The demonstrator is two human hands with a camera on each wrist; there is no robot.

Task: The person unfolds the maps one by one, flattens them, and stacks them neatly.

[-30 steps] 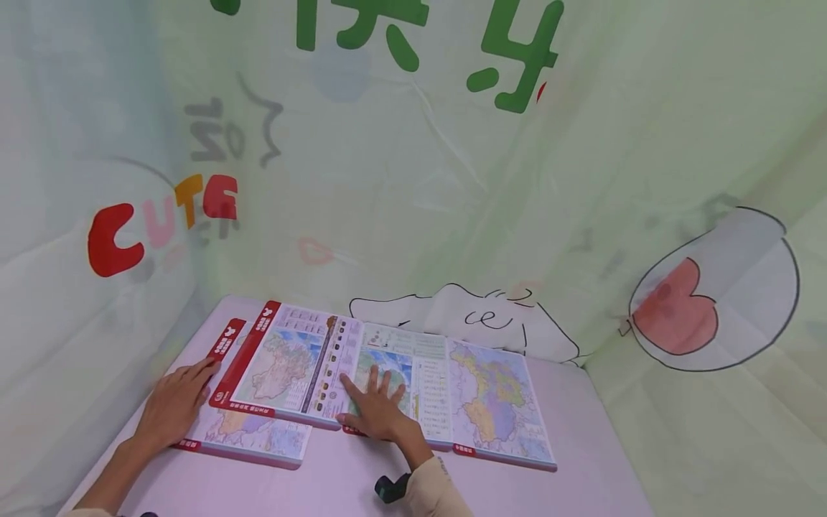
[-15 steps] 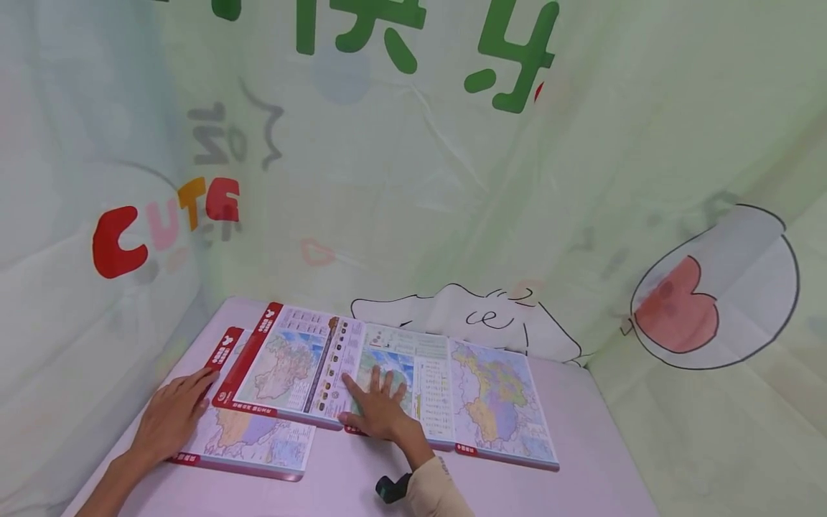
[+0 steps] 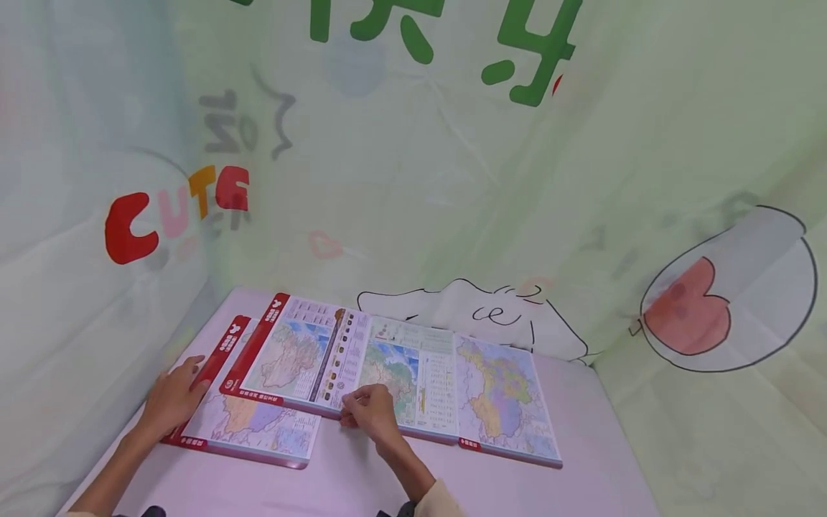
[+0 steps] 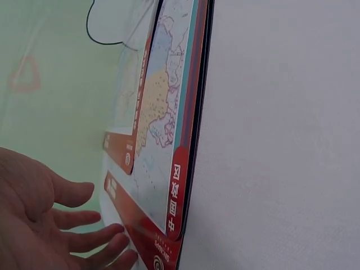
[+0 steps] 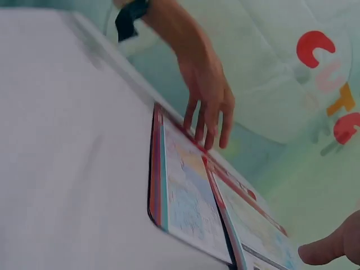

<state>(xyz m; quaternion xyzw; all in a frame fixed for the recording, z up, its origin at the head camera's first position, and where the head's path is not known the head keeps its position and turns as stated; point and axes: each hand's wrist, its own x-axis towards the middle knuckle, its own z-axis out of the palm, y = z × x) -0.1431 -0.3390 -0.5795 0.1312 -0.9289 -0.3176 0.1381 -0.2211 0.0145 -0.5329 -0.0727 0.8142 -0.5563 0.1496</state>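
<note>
Head view: four map boards point(image 3: 504, 402) lie on the bench point(image 3: 349, 488); the second from left partly overlaps the leftmost. The left hand point(image 3: 171, 402), fingers loosely extended, is at the leftmost board's red band. The right hand point(image 3: 373, 413), fingers bent, is at the second board's near right corner; grip cannot be determined.

Left wrist view: left fingers are spread beside the red band.

Right wrist view: the right thumb point(image 5: 332, 244) shows at the edge.

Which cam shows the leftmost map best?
Head: it frames the leftmost map from above, though the neighbouring map overlaps it. Left wrist gives a close, slanted slice with its layered near edge running out of frame; right wrist, a softer, oblique look at that edge.
</note>
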